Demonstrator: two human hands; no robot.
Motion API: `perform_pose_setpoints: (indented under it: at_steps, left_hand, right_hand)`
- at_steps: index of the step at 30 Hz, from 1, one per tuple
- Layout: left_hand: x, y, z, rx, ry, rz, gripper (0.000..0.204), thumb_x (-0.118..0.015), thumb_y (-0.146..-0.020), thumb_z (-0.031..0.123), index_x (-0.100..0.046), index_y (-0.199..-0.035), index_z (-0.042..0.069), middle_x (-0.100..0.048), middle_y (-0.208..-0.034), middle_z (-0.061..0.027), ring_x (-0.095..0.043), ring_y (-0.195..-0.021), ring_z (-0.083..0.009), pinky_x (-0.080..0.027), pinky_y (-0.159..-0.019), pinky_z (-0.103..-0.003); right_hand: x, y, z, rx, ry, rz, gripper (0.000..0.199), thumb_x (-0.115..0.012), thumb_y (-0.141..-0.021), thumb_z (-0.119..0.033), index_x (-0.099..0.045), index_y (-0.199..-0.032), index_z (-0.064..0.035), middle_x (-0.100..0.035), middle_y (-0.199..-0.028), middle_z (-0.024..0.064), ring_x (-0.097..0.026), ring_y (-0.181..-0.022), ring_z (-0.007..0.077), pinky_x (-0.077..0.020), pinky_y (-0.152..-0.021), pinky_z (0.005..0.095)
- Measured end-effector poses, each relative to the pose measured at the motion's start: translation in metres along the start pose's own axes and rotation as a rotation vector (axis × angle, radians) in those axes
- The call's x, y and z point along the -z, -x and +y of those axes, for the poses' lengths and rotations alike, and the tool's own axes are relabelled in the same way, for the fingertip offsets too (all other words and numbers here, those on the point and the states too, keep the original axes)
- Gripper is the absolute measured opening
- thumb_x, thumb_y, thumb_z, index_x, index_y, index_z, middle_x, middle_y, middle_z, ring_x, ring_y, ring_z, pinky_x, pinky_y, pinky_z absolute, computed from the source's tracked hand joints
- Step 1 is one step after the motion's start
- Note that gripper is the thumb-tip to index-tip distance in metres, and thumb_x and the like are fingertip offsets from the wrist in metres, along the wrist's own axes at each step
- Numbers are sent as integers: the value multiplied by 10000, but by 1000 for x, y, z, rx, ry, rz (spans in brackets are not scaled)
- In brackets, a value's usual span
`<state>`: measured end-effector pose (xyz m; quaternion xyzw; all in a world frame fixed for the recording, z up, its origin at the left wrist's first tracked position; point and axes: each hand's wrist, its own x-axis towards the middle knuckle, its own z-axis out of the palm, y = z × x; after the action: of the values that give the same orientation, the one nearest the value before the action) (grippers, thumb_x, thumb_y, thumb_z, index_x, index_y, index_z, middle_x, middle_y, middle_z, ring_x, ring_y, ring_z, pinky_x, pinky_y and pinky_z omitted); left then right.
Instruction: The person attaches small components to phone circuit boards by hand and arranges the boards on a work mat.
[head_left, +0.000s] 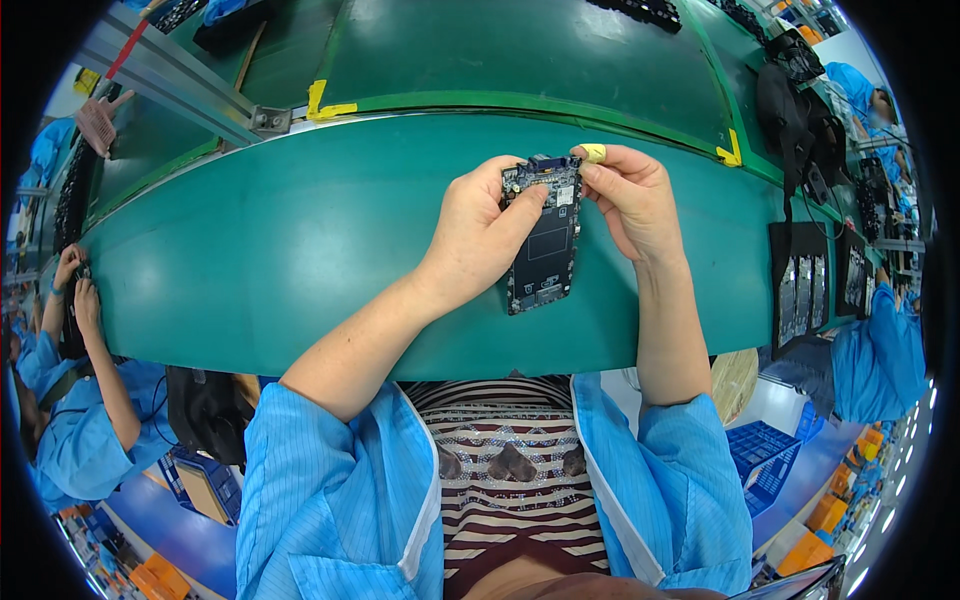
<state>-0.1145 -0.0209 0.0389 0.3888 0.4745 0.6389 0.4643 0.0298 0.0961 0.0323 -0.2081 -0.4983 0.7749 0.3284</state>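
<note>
My left hand (487, 225) grips a dark circuit board (545, 245) by its upper left part, the thumb lying across its face. The board hangs tilted above the green table, its long end toward me. Small components and a white label show near its top. At the board's upper right corner is my right hand (630, 195), thumb and forefinger pinched together. A piece of yellow tape (593, 153) sits at that forefinger's tip. Whether the pinch holds the board's edge or some small part, I cannot make out.
The green tabletop (270, 240) spreads around my hands. Beyond it runs a green work surface (520, 60) with yellow corner marks. A black tray of boards (798, 285) stands at the right edge. Co-workers in blue sit at both sides; a co-worker's hands (80, 285) show at far left.
</note>
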Motion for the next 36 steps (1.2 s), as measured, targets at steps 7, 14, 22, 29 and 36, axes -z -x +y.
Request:
perform_pose_setpoints:
  at_steps: [7,14,22,29,36]
  left_hand:
    - [-1,0,1,-2,-15,1,118,-518,-883,53,-543,-942,-46,-651,-796,-80,-610,-682,-87,-491,-578,-228]
    - [-1,1,-2,4,-18,15,111,-523,-880,53,-547,-932,-42,-646,-783,-71,-603,-673,-80,-486,-572,-229]
    - [-3,1,0,9,-16,22,112,-525,-880,53,-548,-936,-41,-641,-776,-62,-589,-667,-68,-479,-565,-222]
    - [-1,1,-5,-11,-41,17,100,-528,-880,54,-550,-917,-35,-634,-756,-49,-575,-650,-58,-467,-548,-217]
    - [-2,1,-3,-3,-41,26,91,-527,-880,50,-549,-909,-34,-636,-753,-49,-577,-648,-56,-466,-544,-213]
  right_hand:
    - [-1,0,0,18,21,28,183,-652,-785,17,-649,-966,39,-662,-861,94,-608,-714,117,-504,-667,244]
    - [-6,2,-1,13,45,60,169,-635,-795,16,-648,-963,30,-656,-828,71,-583,-702,97,-476,-658,220]
    - [-6,2,1,36,39,65,176,-641,-790,13,-648,-966,28,-658,-831,72,-583,-701,93,-475,-660,215]
    - [-6,2,2,56,70,69,182,-636,-789,23,-644,-970,34,-659,-837,70,-584,-705,88,-472,-658,206]
    - [-6,2,2,64,67,74,185,-633,-787,34,-639,-971,43,-660,-846,80,-595,-721,90,-482,-684,209]
